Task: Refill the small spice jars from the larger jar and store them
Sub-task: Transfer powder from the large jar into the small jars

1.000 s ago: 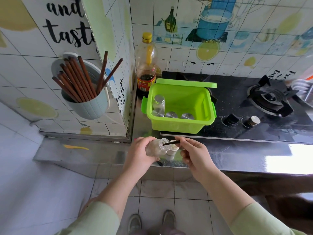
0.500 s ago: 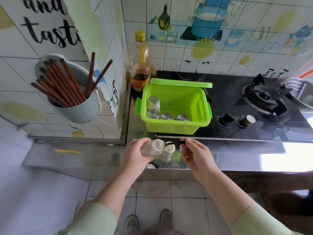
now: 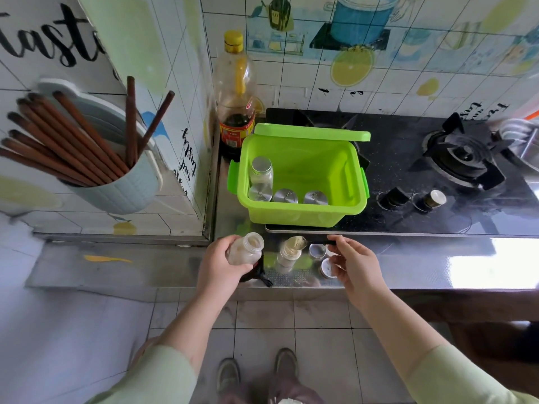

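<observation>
My left hand [image 3: 217,265] grips the larger clear jar [image 3: 246,249], open-mouthed and tilted, with pale spice inside. My right hand [image 3: 357,265] pinches the dark handle of a small spoon [image 3: 299,242]. The spoon's bowl is heaped with spice and hovers right over an open small spice jar [image 3: 287,255] on the steel counter edge. Two loose metal lids [image 3: 317,251] [image 3: 327,269] lie beside that jar, near my right fingers. Behind, an open green plastic box [image 3: 303,217] holds several capped small jars [image 3: 261,172].
A soy sauce bottle [image 3: 236,91] stands in the corner behind the box. The black gas hob [image 3: 463,158] with two knobs [image 3: 434,198] fills the right. A wall-mounted holder of chopsticks [image 3: 116,185] hangs at left. A dark lid [image 3: 256,274] lies under my left hand.
The spoon has come out of the larger jar and moved right, over the small jar. My hands have drawn apart, and the larger jar has shifted left.
</observation>
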Action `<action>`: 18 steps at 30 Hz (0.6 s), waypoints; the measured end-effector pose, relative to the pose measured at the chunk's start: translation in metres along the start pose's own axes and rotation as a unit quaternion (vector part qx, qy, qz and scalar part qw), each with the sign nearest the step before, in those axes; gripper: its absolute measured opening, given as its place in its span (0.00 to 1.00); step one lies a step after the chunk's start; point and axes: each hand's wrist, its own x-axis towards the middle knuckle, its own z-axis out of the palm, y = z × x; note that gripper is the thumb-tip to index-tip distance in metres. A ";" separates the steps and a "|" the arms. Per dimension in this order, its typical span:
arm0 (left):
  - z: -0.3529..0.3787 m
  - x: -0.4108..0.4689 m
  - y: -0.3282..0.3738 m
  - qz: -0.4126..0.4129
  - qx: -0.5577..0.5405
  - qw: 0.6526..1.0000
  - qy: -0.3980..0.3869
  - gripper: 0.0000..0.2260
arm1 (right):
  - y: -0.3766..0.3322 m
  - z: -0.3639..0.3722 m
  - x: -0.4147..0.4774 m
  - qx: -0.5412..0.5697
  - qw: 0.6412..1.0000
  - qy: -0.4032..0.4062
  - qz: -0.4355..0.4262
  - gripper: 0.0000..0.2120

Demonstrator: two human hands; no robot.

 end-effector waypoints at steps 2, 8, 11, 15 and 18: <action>-0.001 0.000 0.000 -0.005 -0.011 1.000 -0.001 0.25 | 0.003 0.000 0.003 -0.055 0.998 0.020 -0.024 0.08; -0.001 0.003 -0.004 -0.023 -0.023 0.999 0.002 0.27 | 0.011 0.006 0.012 -0.239 0.962 0.026 -0.127 0.07; -0.001 0.003 -0.003 -0.023 -0.031 0.999 0.003 0.27 | 0.011 0.013 0.011 -0.357 0.912 -0.006 -0.201 0.06; 0.000 0.003 -0.002 -0.026 -0.049 0.998 0.001 0.27 | 0.009 0.019 0.004 -0.470 0.824 -0.049 -0.311 0.07; 0.001 0.002 -0.002 -0.021 -0.051 0.998 0.004 0.27 | 0.010 0.021 0.004 -0.521 0.777 -0.071 -0.348 0.08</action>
